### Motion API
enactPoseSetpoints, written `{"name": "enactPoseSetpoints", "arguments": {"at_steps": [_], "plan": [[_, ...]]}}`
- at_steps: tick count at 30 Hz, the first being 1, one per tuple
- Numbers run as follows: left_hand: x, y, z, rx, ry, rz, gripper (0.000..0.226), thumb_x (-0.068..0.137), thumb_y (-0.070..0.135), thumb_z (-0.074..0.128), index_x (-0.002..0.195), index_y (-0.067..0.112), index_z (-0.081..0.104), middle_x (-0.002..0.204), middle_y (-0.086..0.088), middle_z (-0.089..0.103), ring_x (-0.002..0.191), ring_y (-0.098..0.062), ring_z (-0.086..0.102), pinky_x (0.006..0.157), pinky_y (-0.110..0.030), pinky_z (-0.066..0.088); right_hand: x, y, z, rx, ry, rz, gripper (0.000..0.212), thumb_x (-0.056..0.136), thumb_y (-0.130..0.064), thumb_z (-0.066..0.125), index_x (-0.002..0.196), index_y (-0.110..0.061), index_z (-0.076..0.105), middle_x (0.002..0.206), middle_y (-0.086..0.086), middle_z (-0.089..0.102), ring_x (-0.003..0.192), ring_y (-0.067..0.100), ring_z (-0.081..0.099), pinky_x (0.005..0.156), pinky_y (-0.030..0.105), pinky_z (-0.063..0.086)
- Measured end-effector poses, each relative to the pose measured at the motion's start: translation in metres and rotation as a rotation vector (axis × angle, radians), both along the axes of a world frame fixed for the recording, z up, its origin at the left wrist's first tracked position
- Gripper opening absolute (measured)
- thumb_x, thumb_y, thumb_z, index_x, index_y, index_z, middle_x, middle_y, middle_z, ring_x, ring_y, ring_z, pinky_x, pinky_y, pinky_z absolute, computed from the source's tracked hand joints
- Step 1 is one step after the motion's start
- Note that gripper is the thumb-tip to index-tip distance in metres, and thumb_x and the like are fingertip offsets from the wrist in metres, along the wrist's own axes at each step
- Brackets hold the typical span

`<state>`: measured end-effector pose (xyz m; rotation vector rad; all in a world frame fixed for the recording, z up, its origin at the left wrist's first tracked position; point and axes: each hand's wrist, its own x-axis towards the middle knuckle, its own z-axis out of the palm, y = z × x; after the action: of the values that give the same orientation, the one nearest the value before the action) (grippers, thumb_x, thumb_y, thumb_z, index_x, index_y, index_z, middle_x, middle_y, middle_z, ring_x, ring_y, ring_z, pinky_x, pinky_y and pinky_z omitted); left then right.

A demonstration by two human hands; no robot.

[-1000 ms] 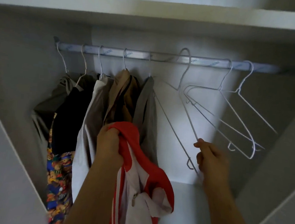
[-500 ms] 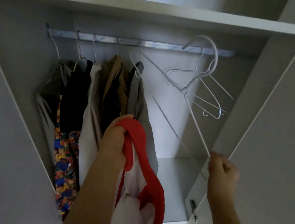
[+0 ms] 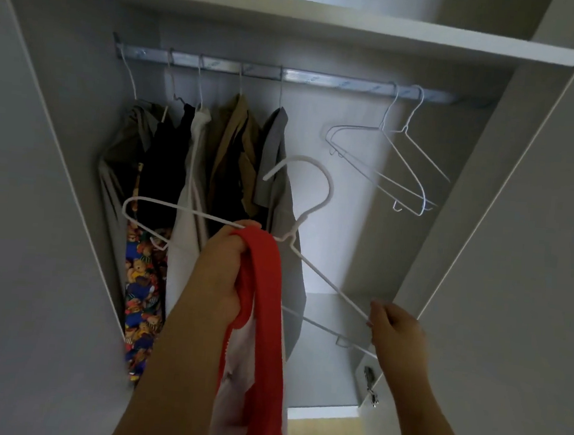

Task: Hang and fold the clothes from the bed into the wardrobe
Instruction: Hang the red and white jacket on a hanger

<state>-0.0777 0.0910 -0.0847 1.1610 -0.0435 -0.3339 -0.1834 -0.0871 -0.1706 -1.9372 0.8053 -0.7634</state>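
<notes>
The left grip (image 3: 219,273) is a tight fist, fingers curled round a bunched fold of the red-and-white garment (image 3: 268,284). The cloth is soft, with a thick red band of fabric at the top and smooth white panels lower down. It hangs limp and straight down from the fist, long axis vertical, in front of the open wardrobe (image 3: 62,131) and below the rail (image 3: 323,81). The right grip (image 3: 395,332) pinches one shoulder end of a white hanger (image 3: 313,262) between thumb and fingertips, the other fingers loosely curled. The hanger is thin coated wire bent into a flat triangle with small notches on its bottom bar. Its long axis slants from the pinched end at the lower right up to the free, rounded end at the upper left. Its hook rises from the middle, curving over with the tip pointing down and left. The upper wire crosses just above the left fist; I cannot tell whether it touches. Toward the rail's left end hang the hung clothes (image 3: 192,175) in olive, black, cream, tan and grey, with a bear-print fabric (image 3: 143,274) below. Toward its right end hang two empty hangers (image 3: 403,161) of the same wire.
</notes>
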Motion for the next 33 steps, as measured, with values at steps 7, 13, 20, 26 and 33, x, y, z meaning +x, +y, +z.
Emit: {"name": "enactPoseSetpoints", "arguments": {"at_steps": [7, 13, 20, 26, 33], "plan": [[-0.021, -0.012, -0.007, 0.140, -0.002, 0.025, 0.027, 0.093, 0.004, 0.042, 0.076, 0.018, 0.058, 0.064, -0.006, 0.061, 0.060, -0.018, 0.058, 0.054, -0.026, 0.051, -0.005, 0.017, 0.014, 0.280, -0.044, 0.290, 0.027, 0.097, -0.007, 0.040, 0.084, -0.015, 0.063, 0.048, -0.002, 0.061, 0.043, 0.005, 0.054, 0.047, 0.014, 0.045], [-0.041, -0.014, -0.014, 0.233, -0.030, -0.094, 0.025, 0.090, 0.000, 0.045, 0.079, 0.017, 0.060, 0.058, -0.002, 0.064, 0.054, -0.012, 0.061, 0.049, -0.022, 0.051, -0.010, 0.044, 0.038, 0.316, -0.091, 0.570, 0.029, 0.090, -0.002, 0.050, 0.092, -0.028, 0.061, 0.072, -0.009, 0.067, 0.065, 0.002, 0.063, 0.060, 0.012, 0.049], [-0.042, -0.004, -0.024, 0.359, 0.068, 0.022, 0.028, 0.083, -0.010, 0.040, 0.099, 0.001, 0.060, 0.063, -0.010, 0.059, 0.058, -0.019, 0.057, 0.050, -0.026, 0.046, -0.011, 0.048, 0.036, 0.263, -0.165, 0.401, 0.016, 0.093, -0.017, 0.054, 0.079, -0.020, 0.060, 0.044, -0.015, 0.051, 0.048, 0.004, 0.047, 0.054, 0.021, 0.045], [-0.018, 0.016, -0.028, 0.416, 0.175, 0.357, 0.017, 0.085, -0.010, 0.043, 0.071, -0.001, 0.044, 0.055, -0.009, 0.043, 0.049, -0.021, 0.041, 0.041, -0.024, 0.039, -0.021, 0.031, 0.031, 0.317, -0.209, 0.350, 0.017, 0.092, -0.018, 0.054, 0.078, -0.021, 0.063, 0.044, -0.012, 0.047, 0.049, 0.004, 0.043, 0.052, 0.018, 0.041], [-0.015, 0.020, -0.030, 0.286, 0.235, 0.468, 0.010, 0.086, -0.005, 0.049, 0.093, -0.010, 0.056, 0.076, -0.017, 0.053, 0.074, -0.032, 0.055, 0.066, -0.031, 0.048, -0.034, 0.019, 0.032, 0.279, -0.254, 0.224, 0.030, 0.091, -0.022, 0.056, 0.061, -0.019, 0.062, 0.039, -0.009, 0.045, 0.043, 0.003, 0.042, 0.050, 0.018, 0.036]]}}
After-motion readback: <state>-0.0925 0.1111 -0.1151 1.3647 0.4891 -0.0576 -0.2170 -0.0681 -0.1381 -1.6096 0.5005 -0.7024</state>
